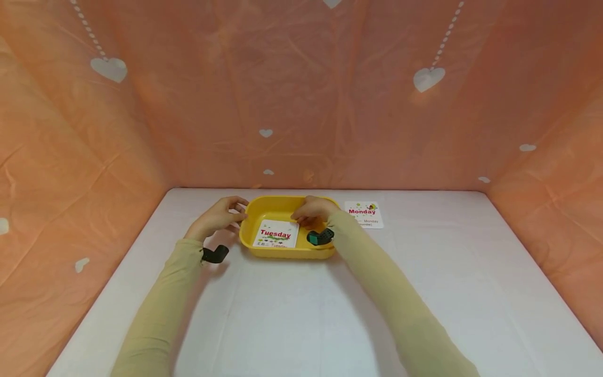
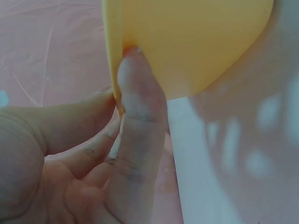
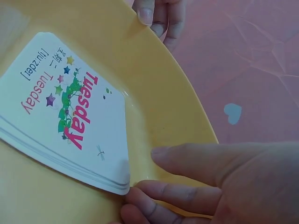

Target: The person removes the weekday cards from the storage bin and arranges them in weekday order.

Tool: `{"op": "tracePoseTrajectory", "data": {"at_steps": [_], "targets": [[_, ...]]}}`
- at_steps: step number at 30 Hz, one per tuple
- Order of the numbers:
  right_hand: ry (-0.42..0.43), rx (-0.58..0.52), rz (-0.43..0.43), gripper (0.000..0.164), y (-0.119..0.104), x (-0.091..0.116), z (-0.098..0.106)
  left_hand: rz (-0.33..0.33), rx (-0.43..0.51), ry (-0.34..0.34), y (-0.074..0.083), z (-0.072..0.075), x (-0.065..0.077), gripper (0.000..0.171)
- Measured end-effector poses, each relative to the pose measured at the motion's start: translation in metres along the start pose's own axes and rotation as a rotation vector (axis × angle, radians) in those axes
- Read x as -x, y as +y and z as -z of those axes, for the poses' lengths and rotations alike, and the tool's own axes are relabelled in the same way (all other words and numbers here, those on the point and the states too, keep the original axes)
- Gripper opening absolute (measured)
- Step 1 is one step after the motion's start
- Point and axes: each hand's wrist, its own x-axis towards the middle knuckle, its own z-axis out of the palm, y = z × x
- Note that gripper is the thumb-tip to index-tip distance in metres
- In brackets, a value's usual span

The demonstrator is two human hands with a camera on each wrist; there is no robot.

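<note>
A shallow yellow plastic basin stands near the back of the white table. My left hand grips its left rim, thumb and index finger on either side of the wall. Inside the basin lies a small stack of white cards, the top one a Tuesday card with red lettering, stars and green leaves. My right hand reaches over the right side into the basin. Its fingertips are right at the corner of the stack, while the thumb stays apart from the cards.
A Monday card lies on the table to the right of the basin, partly hidden by the right sleeve. Orange cloth with white hearts hangs behind and on both sides of the white table.
</note>
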Motion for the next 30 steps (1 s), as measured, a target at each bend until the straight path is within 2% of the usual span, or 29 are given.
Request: {"op": "tracePoseTrajectory", "data": {"at_steps": [8,15,23,30], "targets": [[-0.05,0.063,0.044,0.017,-0.0009,-0.0017,-0.0027,0.005,0.009,-0.008,0.0015,0.0007,0.0026,0.043],[-0.101,0.055,0.074,0.01,-0.0019,-0.0018,-0.0067,-0.008,0.012,-0.021,0.0023,0.0003,0.0038,0.045],[-0.136,0.043,0.069,0.015,-0.005,-0.0008,-0.008,-0.004,0.002,-0.013,0.0011,0.0016,0.0024,0.042],[-0.126,0.005,0.036,0.016,-0.0068,-0.0015,-0.01,0.0,0.0,-0.006,0.0021,0.0011,0.0041,0.04]]}}
